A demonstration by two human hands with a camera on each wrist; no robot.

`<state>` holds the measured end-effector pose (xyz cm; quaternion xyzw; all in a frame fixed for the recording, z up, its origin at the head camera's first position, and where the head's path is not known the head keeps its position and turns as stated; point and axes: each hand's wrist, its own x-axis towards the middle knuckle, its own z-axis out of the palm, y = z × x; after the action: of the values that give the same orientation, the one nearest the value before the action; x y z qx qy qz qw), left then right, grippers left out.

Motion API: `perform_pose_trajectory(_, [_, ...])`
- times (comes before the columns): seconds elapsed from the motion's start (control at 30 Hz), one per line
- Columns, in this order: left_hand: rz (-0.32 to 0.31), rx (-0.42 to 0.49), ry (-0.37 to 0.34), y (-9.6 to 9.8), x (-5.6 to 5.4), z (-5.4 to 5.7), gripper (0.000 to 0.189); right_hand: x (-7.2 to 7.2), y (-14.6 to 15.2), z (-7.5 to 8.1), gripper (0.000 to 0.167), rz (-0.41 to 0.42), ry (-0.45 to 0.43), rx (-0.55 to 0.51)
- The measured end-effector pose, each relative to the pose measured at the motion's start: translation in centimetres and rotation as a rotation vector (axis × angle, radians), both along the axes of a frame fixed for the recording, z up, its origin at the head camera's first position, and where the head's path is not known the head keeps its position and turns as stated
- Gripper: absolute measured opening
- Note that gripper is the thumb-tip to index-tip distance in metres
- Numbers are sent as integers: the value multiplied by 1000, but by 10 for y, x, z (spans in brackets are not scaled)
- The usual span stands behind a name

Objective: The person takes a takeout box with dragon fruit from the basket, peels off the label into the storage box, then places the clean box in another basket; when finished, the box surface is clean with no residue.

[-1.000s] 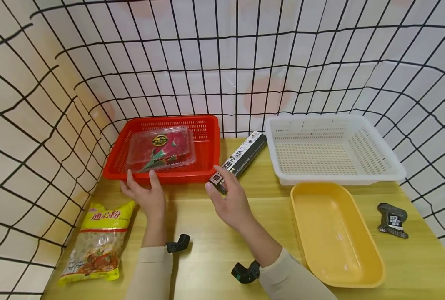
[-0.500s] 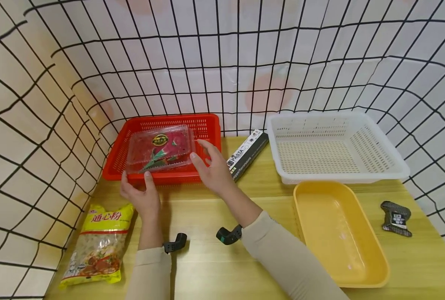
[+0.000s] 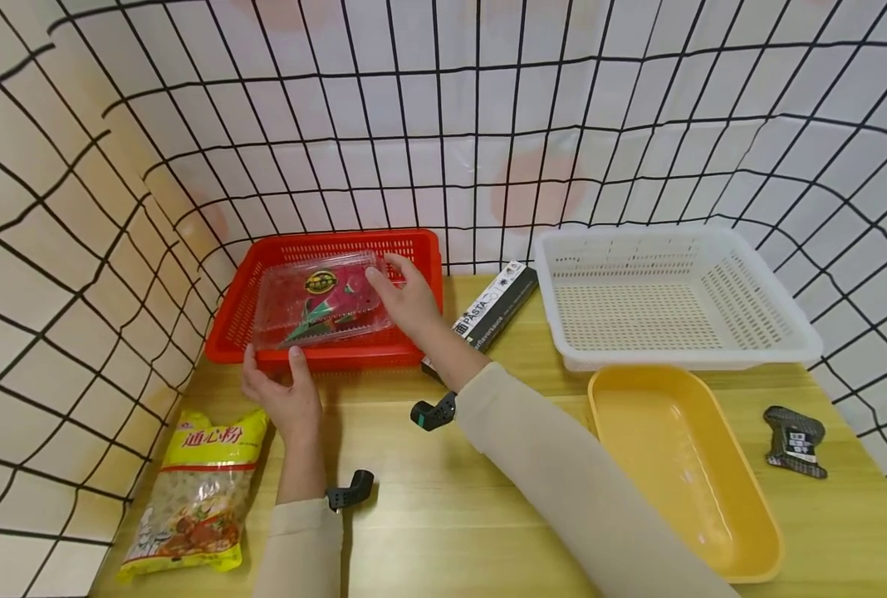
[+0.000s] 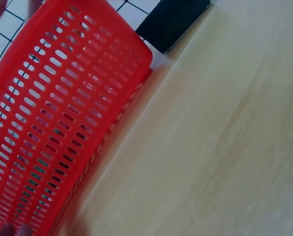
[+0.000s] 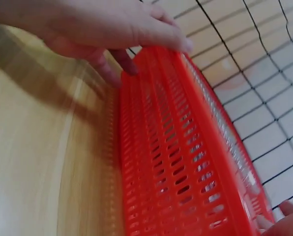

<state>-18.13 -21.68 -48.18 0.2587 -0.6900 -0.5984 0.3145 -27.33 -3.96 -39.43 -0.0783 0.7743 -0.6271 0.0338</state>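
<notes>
A clear plastic box (image 3: 286, 303) with pink-and-green dragon fruit inside lies tilted in the red basket (image 3: 414, 332). My right hand (image 3: 408, 303) reaches over the basket's front right rim. Its thumb lies on the lid and its index finger bends over the box's right end; the other fingers are partly hidden. My left hand (image 3: 286, 399) is at the basket's front left corner, fingers spread. In the right wrist view the left hand (image 5: 112, 29) touches the red rim, with its other fingers near the slotted wall. The left wrist view shows that wall (image 4: 68, 113) closely.
A black-and-white pasta box (image 3: 488, 311) lies between the red basket and a white basket (image 3: 563, 353). A yellow tray (image 3: 668, 465) and small black packet (image 3: 796, 440) sit right. A macaroni bag (image 3: 200, 490) lies front left. Black grid (image 3: 477, 191) walls the table.
My right hand has moved left and forward from the pasta box to the right end of the fruit box. My left hand has shifted only slightly at the basket's front left.
</notes>
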Motion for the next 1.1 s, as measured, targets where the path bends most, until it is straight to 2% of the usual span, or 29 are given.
perform_pose_trajectory(0.17, [-8,-10,-6,1,-2,0,70,-17,-4,-3,68,-26,-98,-14])
perform_pose_trajectory(0.33, [-16,2,-9,2,-3,0,71,-26,-8,-8,72,-2,-143,-29])
perform_pose_trajectory(0.53, [-12,-20,-22,0,1,-5,70,-28,-17,-22,76,56,-200,-23])
perform_pose_trajectory(0.7, [-16,-37,-21,-1,1,-5,71,-30,-19,-22,71,75,-243,-25])
perform_pose_trajectory(0.9, [-6,-25,-44,-1,3,-2,71,-29,-21,-21,61,111,-364,-70])
perform_pose_trajectory(1.1, [-15,-24,-18,0,2,-2,70,-31,-21,-20,54,111,-365,-24])
